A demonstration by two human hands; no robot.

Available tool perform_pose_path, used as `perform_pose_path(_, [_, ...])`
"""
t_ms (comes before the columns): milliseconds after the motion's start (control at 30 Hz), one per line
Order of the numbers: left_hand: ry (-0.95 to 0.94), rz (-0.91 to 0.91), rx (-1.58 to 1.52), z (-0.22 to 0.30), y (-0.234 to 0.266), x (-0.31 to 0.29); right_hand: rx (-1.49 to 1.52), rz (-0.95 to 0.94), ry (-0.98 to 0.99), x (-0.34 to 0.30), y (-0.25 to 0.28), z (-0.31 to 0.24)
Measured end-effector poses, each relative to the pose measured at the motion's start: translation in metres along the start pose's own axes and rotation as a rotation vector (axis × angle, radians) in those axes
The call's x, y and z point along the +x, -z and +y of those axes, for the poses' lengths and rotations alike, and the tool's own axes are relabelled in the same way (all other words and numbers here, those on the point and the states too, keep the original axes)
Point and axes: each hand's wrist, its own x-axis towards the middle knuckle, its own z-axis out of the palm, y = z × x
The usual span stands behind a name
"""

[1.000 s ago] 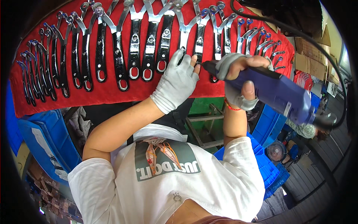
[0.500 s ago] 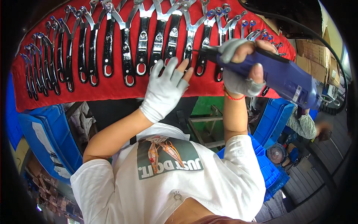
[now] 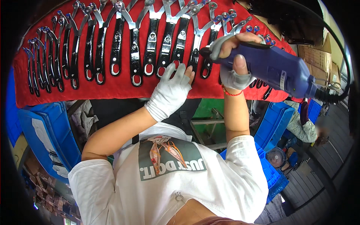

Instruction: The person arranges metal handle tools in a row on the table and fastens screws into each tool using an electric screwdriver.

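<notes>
Glossy black handles (image 3: 135,56) with forked silver metal heads stand side by side along a red cloth (image 3: 123,90). My left hand (image 3: 170,88), in a white glove with some bare fingertips, lies over the lower ends of the middle handles with its fingers stretched out. In a similar glove, my right hand (image 3: 232,62) is wrapped round a dark purple-blue electric screwdriver (image 3: 275,67). Its black nose points left, over the handles right of my left hand. The screwdriver covers part of the right-hand end of the row. Its bit does not show clearly.
Blue plastic crates (image 3: 52,138) stand on the left, with another blue crate (image 3: 273,120) at the right. A black cable (image 3: 337,56) curves down the right side to the screwdriver. Cardboard boxes (image 3: 317,60), a fan (image 3: 276,157) and another person's sleeve (image 3: 305,129) are farther right.
The handles on the red cloth have shifted slightly right in the view. My left hand has moved a little right. My right hand has brought the screwdriver slightly left and up.
</notes>
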Motion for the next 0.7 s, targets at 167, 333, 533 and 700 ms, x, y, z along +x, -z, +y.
perform_pose_path(167, [-0.012, 0.029, -0.003, -0.001, 0.001, -0.003, 0.278, 0.158, 0.044, -0.014, -0.005, -0.013])
perform_pose_path(333, [-0.027, 0.056, -0.006, -0.001, -0.003, -0.006, 0.205, 0.103, 0.005, -0.041, -0.011, -0.026])
perform_pose_path(533, [-0.033, 0.097, 0.008, -0.001, -0.004, -0.003, 0.121, 0.133, -0.015, -0.045, -0.013, -0.028])
perform_pose_path(700, [0.013, 0.066, -0.042, 0.005, -0.009, -0.002, 0.106, 0.069, -0.073, -0.050, -0.019, -0.030])
